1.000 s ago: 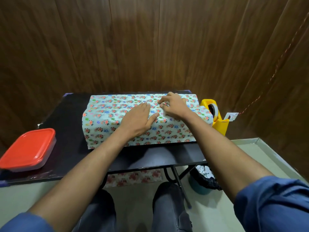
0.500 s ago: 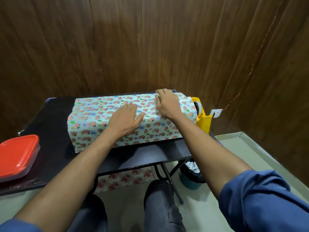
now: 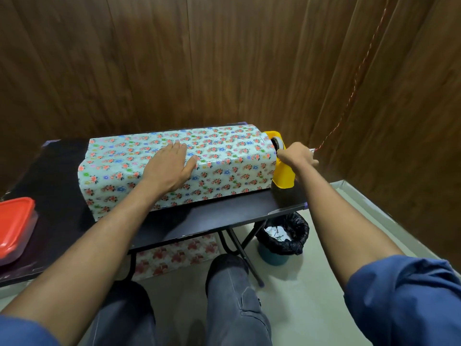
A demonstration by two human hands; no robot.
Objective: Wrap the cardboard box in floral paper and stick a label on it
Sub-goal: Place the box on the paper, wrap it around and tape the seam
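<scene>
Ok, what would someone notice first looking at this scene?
The long box wrapped in floral paper fills the middle of the black table, with the left hand flat on top. At its right end, the right hand reaches the yellow tape dispenser. A red-lidded container sits far left.

A long box wrapped in floral paper [image 3: 174, 166] lies across the dark counter [image 3: 224, 216], a yellow plastic tape dispenser [image 3: 283, 176] just beside its right end, a red-lidded plastic container [image 3: 15, 226] at the counter's left edge, a black-lined bin [image 3: 284, 236] on the floor below right.
</scene>
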